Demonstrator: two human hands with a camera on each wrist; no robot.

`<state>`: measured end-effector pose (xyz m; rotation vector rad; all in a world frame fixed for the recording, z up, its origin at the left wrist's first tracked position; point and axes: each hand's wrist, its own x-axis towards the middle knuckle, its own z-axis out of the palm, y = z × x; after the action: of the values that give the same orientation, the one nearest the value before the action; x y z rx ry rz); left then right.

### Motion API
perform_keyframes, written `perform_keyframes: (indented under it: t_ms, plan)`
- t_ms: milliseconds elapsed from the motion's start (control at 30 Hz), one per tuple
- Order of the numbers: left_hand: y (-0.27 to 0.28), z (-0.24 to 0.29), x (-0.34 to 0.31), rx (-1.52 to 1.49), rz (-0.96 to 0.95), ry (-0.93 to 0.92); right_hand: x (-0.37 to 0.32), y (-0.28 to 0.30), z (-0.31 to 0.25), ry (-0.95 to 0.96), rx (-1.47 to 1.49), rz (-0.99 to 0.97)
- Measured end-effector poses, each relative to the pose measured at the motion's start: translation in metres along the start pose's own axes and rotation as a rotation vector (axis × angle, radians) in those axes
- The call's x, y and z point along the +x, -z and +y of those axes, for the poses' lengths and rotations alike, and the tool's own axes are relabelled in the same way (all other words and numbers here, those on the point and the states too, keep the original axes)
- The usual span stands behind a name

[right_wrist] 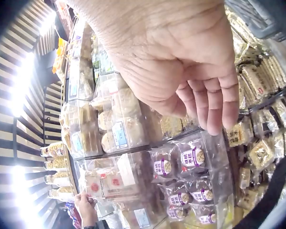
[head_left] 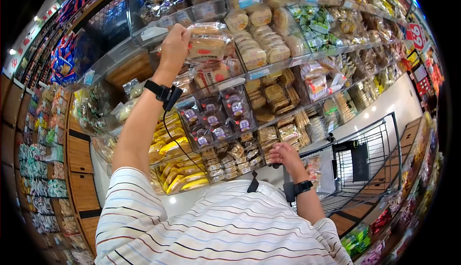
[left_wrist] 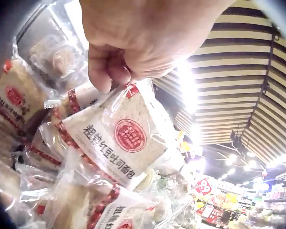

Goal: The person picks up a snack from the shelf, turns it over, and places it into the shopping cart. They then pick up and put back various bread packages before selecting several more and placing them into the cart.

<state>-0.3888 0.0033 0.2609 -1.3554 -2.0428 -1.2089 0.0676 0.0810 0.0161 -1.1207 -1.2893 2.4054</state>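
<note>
My left hand (head_left: 174, 48) reaches up to a clear shelf bin and pinches the top corner of a bag of sliced bread (left_wrist: 128, 133). Clear plastic with a red round logo and dark Chinese lettering wraps the loaf. Several similar bread bags (left_wrist: 14, 98) sit beside and below it in the left wrist view. Low in front of the shelves, near my waist, my right hand (head_left: 287, 158) hangs with relaxed fingers and holds nothing. In the right wrist view, purple-labelled dark cakes (right_wrist: 193, 157) in clear packs appear beyond its fingertips.
A wire shopping cart (head_left: 394, 140) stands at my right with a package (head_left: 314, 166) in it. Round pastries (head_left: 261, 17) and yellow bags (head_left: 180, 147) fill neighbouring bins. A wooden cabinet (head_left: 79, 157) stands at the left, and more packaged goods line the right side.
</note>
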Motion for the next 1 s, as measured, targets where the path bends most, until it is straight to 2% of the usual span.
perform_keyframes:
  t_ms: [133,167,267,333,467,600,667,733,767,800,867,1000]
  plan:
    - [0.018,0.032,0.012,0.052,0.008,-0.080,-0.010,-0.003,-0.007,0.003,0.036,0.015]
    - [0.028,0.061,0.013,-0.036,-0.041,0.036,-0.010,-0.001,-0.006,-0.005,0.056,0.008]
    - [0.031,0.094,0.018,0.017,-0.052,-0.152,-0.015,0.001,-0.008,0.035,0.111,0.011]
    - [0.023,0.126,0.011,-0.043,-0.182,-0.107,-0.015,0.008,-0.001,0.054,0.141,0.035]
    - [-0.036,0.176,-0.034,-0.354,-0.481,0.003,-0.030,0.028,0.012,0.079,0.166,0.106]
    - [-0.116,0.224,-0.105,-0.557,-0.693,-0.073,-0.066,0.060,0.031,0.069,0.211,0.222]
    - [-0.157,0.246,-0.147,-0.549,-0.784,-0.094,-0.085,0.075,0.040,0.113,0.338,0.271]
    - [-0.183,0.282,-0.186,-0.677,-0.881,-0.093,-0.102,0.089,0.056,0.157,0.437,0.354]
    - [-0.196,0.296,-0.206,-0.733,-0.977,0.013,-0.110,0.094,0.061,0.185,0.525,0.377]
    - [-0.228,0.293,-0.233,-0.740,-0.894,-0.175,-0.117,0.101,0.069,0.199,0.589,0.411]
    - [-0.261,0.311,-0.276,-0.873,-1.033,0.017,-0.129,0.117,0.084,0.231,0.706,0.471]
    - [-0.300,0.346,-0.340,-0.837,-1.197,0.205,-0.146,0.159,0.145,0.371,0.941,0.597]
